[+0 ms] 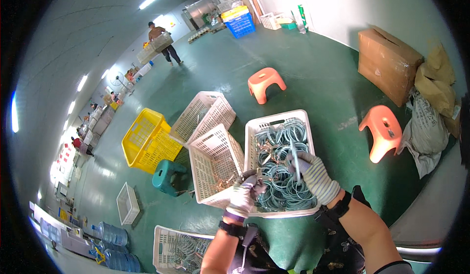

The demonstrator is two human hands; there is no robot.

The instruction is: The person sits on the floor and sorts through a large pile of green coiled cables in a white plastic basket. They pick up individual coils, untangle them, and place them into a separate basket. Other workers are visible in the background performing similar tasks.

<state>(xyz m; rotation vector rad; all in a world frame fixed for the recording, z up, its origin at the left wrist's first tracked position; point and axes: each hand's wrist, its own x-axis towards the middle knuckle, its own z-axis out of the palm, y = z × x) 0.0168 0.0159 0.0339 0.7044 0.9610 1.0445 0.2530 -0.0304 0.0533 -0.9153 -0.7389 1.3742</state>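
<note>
A white plastic basket (306,127) in front of me holds many coils of grey-green cable (289,193) with small copper-coloured ends. Over its right part, my right hand (316,176), in a striped knit glove, is closed on a coil of grey cable (294,159), seen nearly edge-on. My left hand (245,193), gloved too, is over the basket's near left edge, its fingers drawn together. What those fingers hold, if anything, is too small to make out. Beside that hand stands a pale basket (198,164) with small copper-coloured pieces (224,180) at its bottom.
Left of the baskets are a yellow crate (152,142), another pale crate (196,110) and a green stool (166,177). More coils fill a basket (164,235) at lower left. Orange stools (267,82) stand ahead and at right, near a cardboard box (387,63). A person (161,44) carries a crate far off.
</note>
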